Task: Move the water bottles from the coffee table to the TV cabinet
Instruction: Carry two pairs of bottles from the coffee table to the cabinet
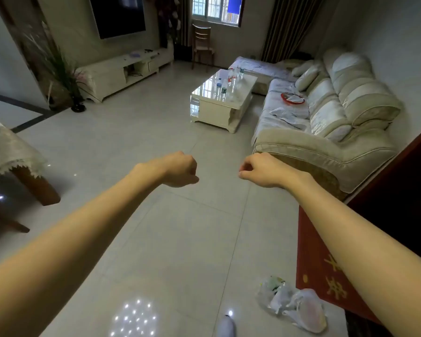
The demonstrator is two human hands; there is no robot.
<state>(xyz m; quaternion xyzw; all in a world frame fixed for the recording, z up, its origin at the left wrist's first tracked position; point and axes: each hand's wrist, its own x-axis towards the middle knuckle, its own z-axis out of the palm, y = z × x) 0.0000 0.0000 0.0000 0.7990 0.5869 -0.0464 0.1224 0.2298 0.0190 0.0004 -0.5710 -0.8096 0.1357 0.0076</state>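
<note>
Several clear water bottles (224, 87) stand on the glossy cream coffee table (206, 92) far ahead, in front of the sofa. The long white TV cabinet (107, 71) runs along the left wall under a dark wall-mounted TV (118, 15). My left hand (180, 170) and my right hand (259, 170) are stretched out in front of me over the tiled floor, both curled into loose fists with nothing in them. Both hands are far from the table and the bottles.
A cream sofa (326, 117) lines the right wall with a red tray (292, 98) on its seat. Plastic bags (292, 305) lie on the floor near a red mat (326, 263). A cloth-covered table (7, 147) stands at left, a potted plant (58, 69) beside the cabinet, a wooden chair (202, 45) by the window.
</note>
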